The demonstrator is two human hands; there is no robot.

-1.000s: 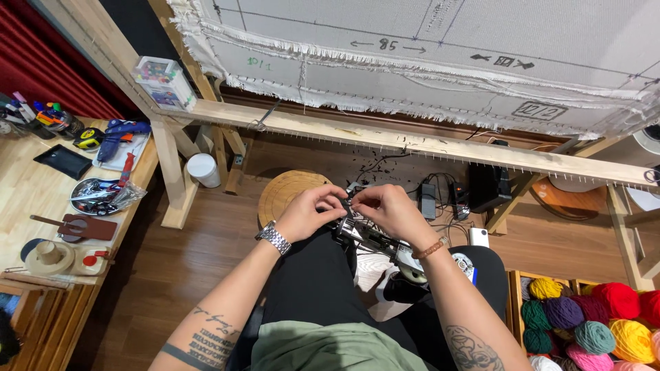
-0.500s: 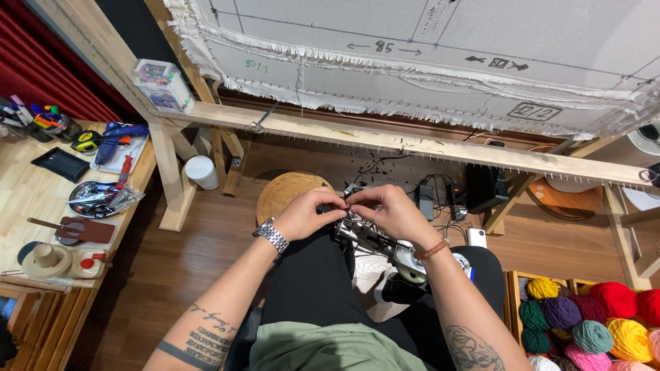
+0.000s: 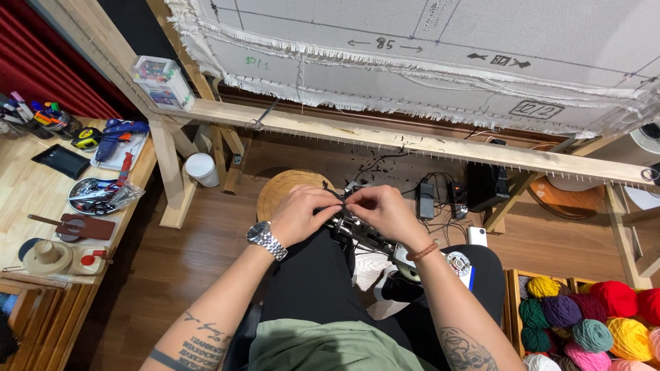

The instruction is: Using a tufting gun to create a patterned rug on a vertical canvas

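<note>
A metal tufting gun point(image 3: 368, 237) lies across my lap, nose pointing up and left. My left hand point(image 3: 301, 214), with a steel watch on the wrist, is closed around the front end of the gun. My right hand point(image 3: 381, 213), with a bead bracelet on the wrist, pinches at the same front end, fingertips meeting those of the left hand. The gun's tip and anything thin held there are hidden by the fingers. I sit in black trousers and a green shirt.
A wooden frame point(image 3: 385, 137) with stretched white cloth point(image 3: 440, 55) stands ahead. A round wooden stool point(image 3: 285, 189) and a white cup point(image 3: 202, 169) are on the floor. A side table point(image 3: 27, 185) with tools is left. Yarn balls point(image 3: 591, 323) fill a crate at right. Cables and adapters point(image 3: 440, 196) lie on the floor.
The view has shifted slightly. Both hands stay closed at the gun's front end, with only small finger movements.
</note>
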